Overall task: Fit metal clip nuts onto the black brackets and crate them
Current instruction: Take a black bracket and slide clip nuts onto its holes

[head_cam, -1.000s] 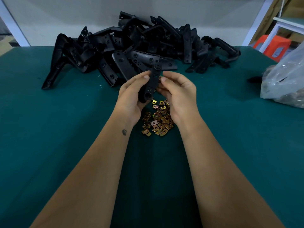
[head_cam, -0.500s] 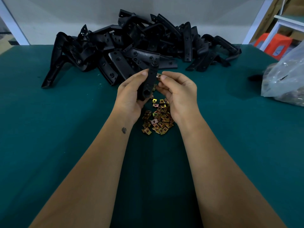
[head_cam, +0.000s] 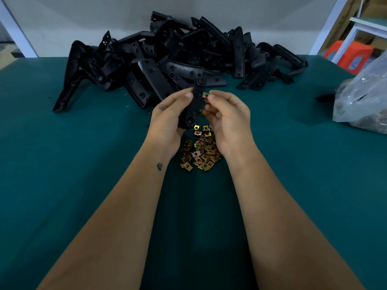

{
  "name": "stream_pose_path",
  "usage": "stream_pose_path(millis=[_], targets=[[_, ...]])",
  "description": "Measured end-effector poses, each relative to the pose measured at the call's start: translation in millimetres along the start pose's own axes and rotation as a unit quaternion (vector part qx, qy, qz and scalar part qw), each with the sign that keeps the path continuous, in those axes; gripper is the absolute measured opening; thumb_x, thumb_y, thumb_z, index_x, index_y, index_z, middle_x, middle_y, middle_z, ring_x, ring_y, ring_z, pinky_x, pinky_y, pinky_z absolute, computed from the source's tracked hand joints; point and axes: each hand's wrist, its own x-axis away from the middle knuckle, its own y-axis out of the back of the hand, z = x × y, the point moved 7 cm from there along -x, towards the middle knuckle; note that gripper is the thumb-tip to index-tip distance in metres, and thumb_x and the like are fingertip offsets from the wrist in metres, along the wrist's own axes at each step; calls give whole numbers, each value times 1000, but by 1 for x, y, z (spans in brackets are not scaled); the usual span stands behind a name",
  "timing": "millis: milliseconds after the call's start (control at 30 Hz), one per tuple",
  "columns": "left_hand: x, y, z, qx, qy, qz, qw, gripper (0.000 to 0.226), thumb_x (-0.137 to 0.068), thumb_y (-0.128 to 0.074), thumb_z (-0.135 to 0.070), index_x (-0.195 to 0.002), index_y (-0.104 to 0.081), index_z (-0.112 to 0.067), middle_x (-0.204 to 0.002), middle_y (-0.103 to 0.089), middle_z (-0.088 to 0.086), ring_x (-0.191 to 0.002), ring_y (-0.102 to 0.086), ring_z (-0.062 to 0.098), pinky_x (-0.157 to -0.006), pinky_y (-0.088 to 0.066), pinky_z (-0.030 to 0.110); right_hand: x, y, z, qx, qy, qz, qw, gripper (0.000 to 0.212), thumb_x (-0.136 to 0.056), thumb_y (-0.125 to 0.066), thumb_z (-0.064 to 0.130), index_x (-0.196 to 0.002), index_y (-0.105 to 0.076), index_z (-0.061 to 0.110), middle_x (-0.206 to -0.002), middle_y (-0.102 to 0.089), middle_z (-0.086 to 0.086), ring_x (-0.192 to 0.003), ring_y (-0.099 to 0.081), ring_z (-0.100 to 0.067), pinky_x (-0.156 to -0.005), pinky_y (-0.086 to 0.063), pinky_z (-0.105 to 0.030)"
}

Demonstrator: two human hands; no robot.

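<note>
Two bare forearms reach in from the near edge of the green tabletop (head_cam: 62, 185), one with a small dark mark by the left wrist. Between the wrists, a loose heap of brass-coloured clip nuts (head_cam: 199, 151) lies scattered on the cloth, roughly mid-tabletop. Just above that heap, the left hand (head_cam: 167, 122) is wrapped around a single black bracket (head_cam: 193, 105), fingers curled behind it and thumb on the front, holding it upright and slightly tilted with its round boss at the top. Right beside it, the right hand (head_cam: 228, 120) pinches one clip nut (head_cam: 205, 94) between thumb and forefinger, the other fingers curled loosely in, and the nut sits right at the bracket's right edge. It looks to be touching the edge, though from this angle I can't say whether it has started to slide on. Beyond the hands, towards the far edge, there's the big jumbled pile of black brackets (head_cam: 167, 55), stacked every which way against the pale wall (head_cam: 83, 17). Off at the right edge, a crumpled clear plastic bag (head_cam: 362, 95) holds something dark. Past the far right corner, an orange stool (head_cam: 347, 53) stands beside a white frame.
</note>
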Motion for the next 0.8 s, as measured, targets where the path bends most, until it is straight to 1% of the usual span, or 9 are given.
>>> stream_pose_path(millis=[200,400,600,733,800], targets=[[0,0,0,11,-1,2,1000,13,-94,-63,-14,-99,-74,-19,-94,-76,-6,-85,-71,3,-69,-54,19,-1,2,0,-14,-4,-10,1000,15,-88,-60,-8,-83,-65,5,-74,-65,-6,-60,-60,-9,-61,-54,-23],[-1,1,1,-1,0,0,1000,13,-94,-64,-15,-97,-75,-21,-93,-76,-6,-85,-70,3,-70,-54,18,-1,1,-1,11,-4,2,1000,15,-88,-62,-7,-82,-66,7,-76,-65,-3,-63,-60,-9,-65,-54,-24],[-2,4,1,-13,-5,-11,1000,13,-93,-66,-14,-96,-76,-21,-93,-76,-4,-87,-70,6,-75,-54,22,-1,-1,-2,26,-11,1,1000,16,-88,-62,-6,-80,-66,7,-74,-64,-3,-63,-58,-9,-62,-53,-23],[-2,4,0,-17,-9,-9,1000,13,-92,-66,-12,-96,-75,-19,-90,-76,-4,-84,-70,6,-69,-54,20,-1,-1,-2,19,-13,6,1000,17,-89,-61,-7,-81,-66,7,-74,-64,-3,-61,-58,-9,-61,-53,-22],[-3,3,0,-23,-9,-6,1000,12,-92,-66,-11,-97,-74,-18,-92,-76,-1,-85,-71,8,-70,-54,21,-1,-1,-2,21,-15,4,1000,17,-89,-61,-7,-81,-64,9,-72,-63,-1,-59,-56,-7,-59,-51,-21]])
